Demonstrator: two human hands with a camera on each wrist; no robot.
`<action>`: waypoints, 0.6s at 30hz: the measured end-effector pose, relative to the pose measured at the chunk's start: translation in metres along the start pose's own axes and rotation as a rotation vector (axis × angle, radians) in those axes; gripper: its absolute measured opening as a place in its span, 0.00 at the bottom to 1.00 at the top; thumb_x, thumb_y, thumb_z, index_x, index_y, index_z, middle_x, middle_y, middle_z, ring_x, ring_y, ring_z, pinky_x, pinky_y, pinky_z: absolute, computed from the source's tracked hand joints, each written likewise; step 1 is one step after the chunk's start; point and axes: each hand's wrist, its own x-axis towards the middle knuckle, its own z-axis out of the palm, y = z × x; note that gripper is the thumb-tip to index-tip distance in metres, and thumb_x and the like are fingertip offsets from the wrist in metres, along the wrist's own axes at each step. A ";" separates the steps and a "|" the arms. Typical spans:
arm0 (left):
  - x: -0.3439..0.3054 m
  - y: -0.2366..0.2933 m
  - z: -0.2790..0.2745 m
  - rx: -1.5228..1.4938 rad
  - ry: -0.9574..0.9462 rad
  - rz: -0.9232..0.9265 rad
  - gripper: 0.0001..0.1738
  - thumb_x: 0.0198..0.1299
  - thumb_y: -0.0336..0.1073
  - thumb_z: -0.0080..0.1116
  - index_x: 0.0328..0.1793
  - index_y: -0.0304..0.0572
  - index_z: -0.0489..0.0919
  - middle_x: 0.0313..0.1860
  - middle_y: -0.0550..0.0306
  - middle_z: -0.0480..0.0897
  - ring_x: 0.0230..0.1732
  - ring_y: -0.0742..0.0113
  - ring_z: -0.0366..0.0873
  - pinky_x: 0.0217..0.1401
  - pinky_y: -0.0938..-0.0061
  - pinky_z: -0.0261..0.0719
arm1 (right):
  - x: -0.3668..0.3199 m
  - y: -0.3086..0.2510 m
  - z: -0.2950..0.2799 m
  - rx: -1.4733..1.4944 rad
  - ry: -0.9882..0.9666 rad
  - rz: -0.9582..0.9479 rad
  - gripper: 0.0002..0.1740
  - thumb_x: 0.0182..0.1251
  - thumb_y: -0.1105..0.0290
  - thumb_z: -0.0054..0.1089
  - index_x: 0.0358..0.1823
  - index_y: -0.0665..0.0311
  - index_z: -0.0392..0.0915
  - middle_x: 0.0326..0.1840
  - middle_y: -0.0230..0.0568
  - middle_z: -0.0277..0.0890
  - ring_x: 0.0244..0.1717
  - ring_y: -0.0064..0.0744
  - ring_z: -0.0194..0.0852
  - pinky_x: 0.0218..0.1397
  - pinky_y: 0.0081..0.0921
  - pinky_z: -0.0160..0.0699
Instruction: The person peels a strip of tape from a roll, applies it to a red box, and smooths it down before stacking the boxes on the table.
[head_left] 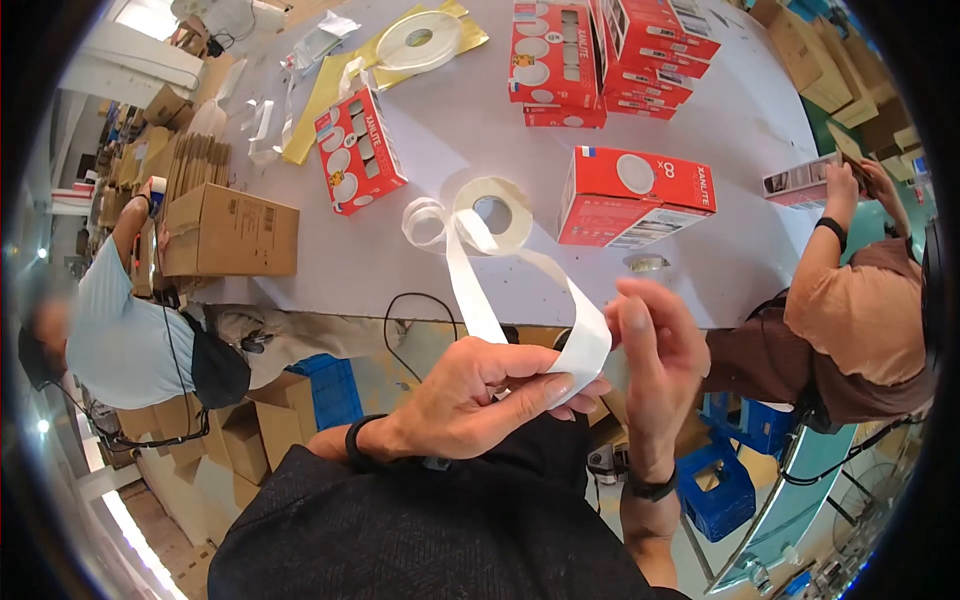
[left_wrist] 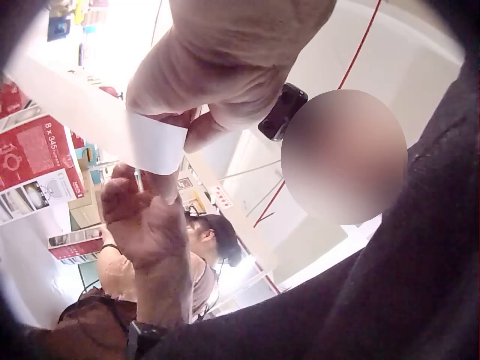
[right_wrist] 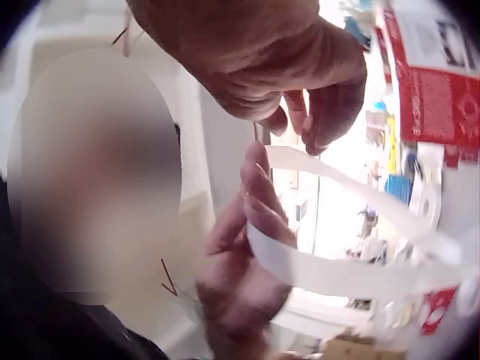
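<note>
From the roll (head_left: 517, 222) on the counter (head_left: 450, 125), a white strip (head_left: 588, 338) loops to the left hand (head_left: 480, 398), pinched there, I'd guess, for steadiness; beside it the right hand (head_left: 656, 360), fingers loosely bent, looks empty.

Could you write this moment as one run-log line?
left grip: pinches strip | right grip: beside strip, no hold visible | roll: on table | red boxes: on table

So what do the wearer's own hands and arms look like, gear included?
Left hand and right hand are ungloved. Each wrist wears a strap: left strap and right strap, both black. The black top has a faint pattern.
</note>
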 end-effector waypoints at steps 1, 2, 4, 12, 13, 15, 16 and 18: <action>0.000 0.000 -0.001 0.008 0.006 0.013 0.16 0.81 0.26 0.51 0.67 0.26 0.81 0.55 0.49 0.89 0.54 0.67 0.88 0.62 0.72 0.87 | -0.006 0.000 -0.007 -0.196 0.018 -0.213 0.12 0.71 0.78 0.70 0.54 0.69 0.85 0.40 0.42 0.85 0.37 0.27 0.82 0.39 0.23 0.80; 0.000 0.000 -0.002 0.018 0.009 0.017 0.16 0.81 0.27 0.51 0.67 0.26 0.81 0.56 0.49 0.89 0.55 0.68 0.88 0.62 0.72 0.87 | -0.013 0.000 -0.012 -0.390 0.034 -0.424 0.12 0.69 0.78 0.71 0.53 0.68 0.86 0.41 0.44 0.85 0.39 0.29 0.83 0.39 0.24 0.81; 0.000 0.000 -0.002 0.037 0.012 0.019 0.16 0.81 0.27 0.51 0.67 0.26 0.81 0.56 0.50 0.89 0.57 0.68 0.87 0.63 0.72 0.86 | -0.019 -0.012 -0.011 -0.497 -0.045 -0.541 0.17 0.60 0.77 0.78 0.51 0.65 0.88 0.45 0.46 0.84 0.42 0.36 0.84 0.42 0.30 0.83; 0.006 0.002 -0.003 0.205 -0.020 0.014 0.17 0.78 0.21 0.50 0.69 0.21 0.78 0.54 0.45 0.89 0.55 0.65 0.88 0.63 0.72 0.85 | -0.015 -0.007 -0.008 -0.609 -0.167 -0.607 0.18 0.56 0.76 0.80 0.50 0.62 0.88 0.47 0.41 0.85 0.44 0.42 0.86 0.44 0.34 0.86; 0.005 0.001 -0.003 0.249 -0.026 0.013 0.17 0.78 0.21 0.50 0.69 0.22 0.78 0.54 0.45 0.89 0.55 0.65 0.88 0.62 0.71 0.85 | -0.016 -0.010 -0.009 -0.610 -0.184 -0.609 0.19 0.56 0.76 0.80 0.50 0.62 0.88 0.47 0.40 0.86 0.44 0.42 0.86 0.44 0.34 0.86; 0.006 0.007 -0.003 0.356 -0.055 0.028 0.17 0.78 0.20 0.50 0.68 0.22 0.78 0.53 0.45 0.89 0.55 0.64 0.88 0.61 0.71 0.85 | -0.016 -0.011 -0.010 -0.623 -0.196 -0.637 0.19 0.56 0.76 0.80 0.50 0.62 0.88 0.46 0.39 0.86 0.44 0.41 0.86 0.45 0.35 0.86; 0.007 0.010 -0.003 0.410 -0.072 0.038 0.17 0.77 0.20 0.50 0.68 0.22 0.78 0.52 0.45 0.90 0.54 0.64 0.89 0.61 0.71 0.86 | -0.014 -0.010 -0.010 -0.637 -0.190 -0.667 0.19 0.55 0.75 0.81 0.50 0.62 0.88 0.46 0.39 0.86 0.44 0.41 0.86 0.45 0.35 0.86; 0.008 0.011 -0.004 0.467 -0.094 0.066 0.16 0.77 0.20 0.51 0.67 0.22 0.79 0.51 0.44 0.90 0.54 0.63 0.89 0.59 0.71 0.86 | -0.013 -0.007 -0.012 -0.650 -0.181 -0.708 0.19 0.55 0.75 0.81 0.50 0.62 0.88 0.46 0.38 0.86 0.44 0.40 0.87 0.45 0.35 0.86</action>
